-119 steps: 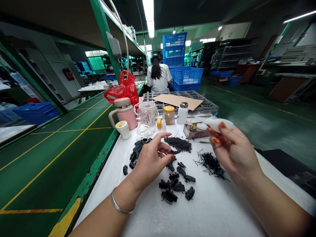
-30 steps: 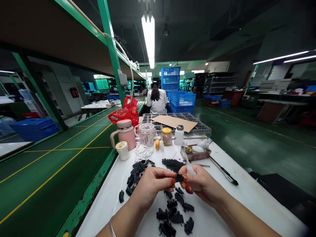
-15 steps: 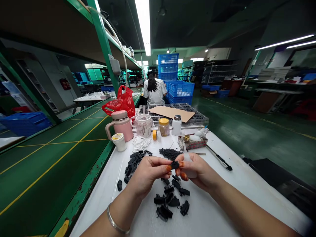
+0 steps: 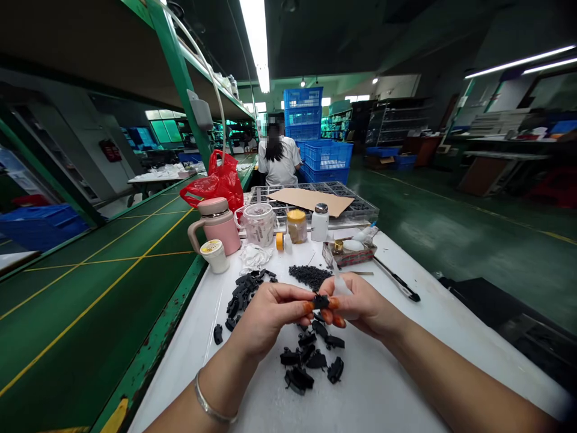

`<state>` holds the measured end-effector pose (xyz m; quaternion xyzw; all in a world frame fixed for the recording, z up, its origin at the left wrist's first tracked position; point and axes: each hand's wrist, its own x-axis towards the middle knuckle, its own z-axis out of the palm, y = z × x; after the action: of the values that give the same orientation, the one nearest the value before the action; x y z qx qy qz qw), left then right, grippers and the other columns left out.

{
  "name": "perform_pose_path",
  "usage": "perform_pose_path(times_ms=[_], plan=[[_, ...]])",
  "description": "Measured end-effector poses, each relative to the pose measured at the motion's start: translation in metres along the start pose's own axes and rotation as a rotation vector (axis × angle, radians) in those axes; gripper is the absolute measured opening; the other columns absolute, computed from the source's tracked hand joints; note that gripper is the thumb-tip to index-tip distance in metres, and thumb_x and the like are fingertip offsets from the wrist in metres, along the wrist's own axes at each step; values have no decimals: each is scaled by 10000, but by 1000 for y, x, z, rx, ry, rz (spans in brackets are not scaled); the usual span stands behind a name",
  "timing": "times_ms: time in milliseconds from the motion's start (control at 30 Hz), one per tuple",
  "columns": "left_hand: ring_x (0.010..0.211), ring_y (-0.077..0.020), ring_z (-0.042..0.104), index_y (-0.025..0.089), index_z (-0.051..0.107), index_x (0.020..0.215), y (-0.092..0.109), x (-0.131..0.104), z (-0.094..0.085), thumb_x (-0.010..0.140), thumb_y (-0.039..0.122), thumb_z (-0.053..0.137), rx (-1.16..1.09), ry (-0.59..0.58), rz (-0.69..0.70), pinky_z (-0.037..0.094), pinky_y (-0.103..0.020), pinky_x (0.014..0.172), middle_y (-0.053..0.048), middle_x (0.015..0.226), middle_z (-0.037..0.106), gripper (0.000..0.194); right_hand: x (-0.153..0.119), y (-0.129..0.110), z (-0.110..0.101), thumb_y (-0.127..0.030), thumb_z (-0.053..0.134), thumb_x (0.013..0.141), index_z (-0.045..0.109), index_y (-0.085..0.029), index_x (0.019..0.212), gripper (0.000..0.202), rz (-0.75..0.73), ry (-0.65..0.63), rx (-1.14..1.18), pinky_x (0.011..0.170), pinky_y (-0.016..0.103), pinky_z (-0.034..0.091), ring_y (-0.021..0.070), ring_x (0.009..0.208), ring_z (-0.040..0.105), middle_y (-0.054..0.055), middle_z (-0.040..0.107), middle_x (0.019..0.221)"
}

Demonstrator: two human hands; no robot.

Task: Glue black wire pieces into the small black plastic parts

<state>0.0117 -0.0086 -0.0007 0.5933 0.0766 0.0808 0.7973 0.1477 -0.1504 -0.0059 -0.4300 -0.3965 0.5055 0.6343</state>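
Over the white table, my left hand pinches a small black plastic part between thumb and fingers. My right hand is closed, its fingertips touching the same part from the other side. Tucked in the right palm is a translucent squeeze bottle with a thin nozzle pointing up. Several black curved parts lie below my hands. A larger heap of black parts sits beyond my left hand, and a pile of tiny black pieces lies just past the fingertips.
Behind the piles stand a pink mug, a white tub, a clear plastic jar, a yellow-lidded jar and a white bottle. A small box and a black-handled tool lie right. A person sits ahead.
The view has shifted slightly, so the background sits a little higher and further left. Both hands keep hold of the black part, which seems turned slightly between the fingers.
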Motion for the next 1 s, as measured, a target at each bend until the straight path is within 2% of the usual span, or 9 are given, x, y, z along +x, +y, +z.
perform_pose_path(times_ms=[200,300,400,500,633,733,833,933,1000], plan=[[670,-132,600,50,720,905,-2,1,0,690,255,784,-45,10,-25,484,-179,610,-150,824,664,304,-1,2,1,-300,698,814,622,-103,808,211,-43,-1,-40,508,172,388,89,550,526,77,655,714],[708,-149,608,48,716,933,-2,1,-2,703,263,775,-12,9,-2,490,-191,626,-160,858,664,320,-1,-2,1,-299,695,818,625,-105,822,207,-99,44,-139,521,190,409,98,553,533,81,665,735],[683,-142,602,50,717,922,-2,2,-4,690,264,783,-4,50,25,491,-193,615,-151,844,665,323,-2,-4,3,-333,707,800,649,-104,855,242,-163,117,-307,491,199,401,109,537,529,79,663,730],[651,-131,598,52,718,919,-2,2,-4,673,262,793,-4,96,44,491,-190,609,-138,812,666,332,-4,-2,9,-340,714,787,678,-104,803,239,-200,224,-449,462,192,368,105,509,502,40,618,624],[676,-133,609,67,720,929,-5,3,1,687,257,781,9,119,80,500,-193,637,-133,835,671,314,-3,5,21,-340,706,790,652,-120,697,244,-287,420,-527,473,204,377,109,505,488,23,600,591],[707,-137,614,69,717,949,-4,1,1,716,261,759,45,94,97,509,-194,653,-133,862,670,306,-2,9,25,-337,694,801,651,-128,685,243,-347,490,-580,474,209,374,112,503,485,20,599,579],[755,-152,620,78,699,1006,4,1,-11,759,295,724,99,50,103,520,-202,657,-122,879,664,330,-3,7,19,-345,679,820,645,-130,660,269,-365,535,-628,467,205,360,105,492,469,17,580,553],[751,-147,615,92,692,989,14,2,-30,771,324,707,190,118,144,513,-189,629,-94,861,658,318,-5,2,5,-365,700,806,636,-137,670,273,-343,569,-595,450,202,355,104,490,463,28,606,585],[695,-135,601,88,699,907,18,4,-42,774,330,693,346,171,140,498,-182,593,-77,797,651,277,-5,-2,-3,-381,709,797,644,-142,702,265,-319,547,-559,450,202,365,111,501,471,33,619,604]])
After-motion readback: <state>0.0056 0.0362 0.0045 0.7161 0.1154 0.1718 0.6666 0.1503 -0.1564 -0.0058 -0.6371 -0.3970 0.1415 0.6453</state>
